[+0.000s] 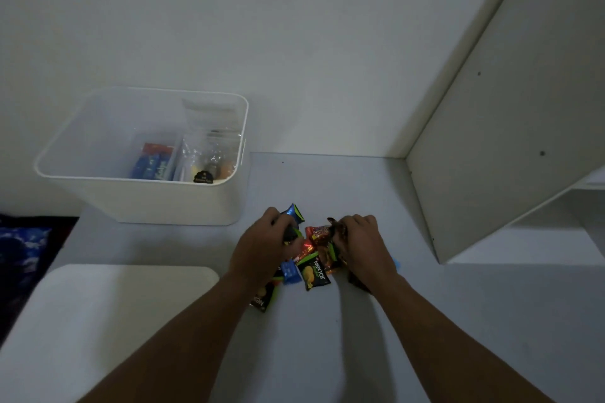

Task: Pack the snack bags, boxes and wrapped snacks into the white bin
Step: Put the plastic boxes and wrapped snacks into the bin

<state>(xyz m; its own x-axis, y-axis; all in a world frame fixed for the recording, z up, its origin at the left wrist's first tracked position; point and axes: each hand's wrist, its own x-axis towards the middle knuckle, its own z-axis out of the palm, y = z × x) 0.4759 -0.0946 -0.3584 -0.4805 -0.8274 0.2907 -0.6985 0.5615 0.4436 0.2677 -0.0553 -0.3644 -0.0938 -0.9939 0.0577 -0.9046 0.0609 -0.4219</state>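
Already the white plastic bin [98, 170] with rounded corners holds part of the load: a blue snack box [151, 166] lies in the bottom beside a clear crinkled bag [209, 154] with a round dark label low on its front. I judge the bags and the box packed and the small stuff left. The bin stands on the pale grey table [425, 321], up and to the left of my hands.

What remains is a loose heap of small wrapped snacks [311, 258] between my hands, thin foil and glossy film, each a flat little pillow with crimped ends. One black and green Nextar packet [313, 274] lies face up at the near side, just beside a small blue wrapper [289, 273]; red and orange wrappers [316, 233] sit further in.

My left hand [262, 249] is curled over the left side of the heap, fingers closed on several packets, a blue and green wrapper end [294, 212] sticking out past my knuckles. My right hand [363, 245] is curled the same way on the right, fingers clenched on dark brown wrappers [337, 226]. The film looks slippery, so I expect a handful could shed a piece on the way.

A flat white lid [98, 321] with rounded corners lies at my near left, apart from the bin.
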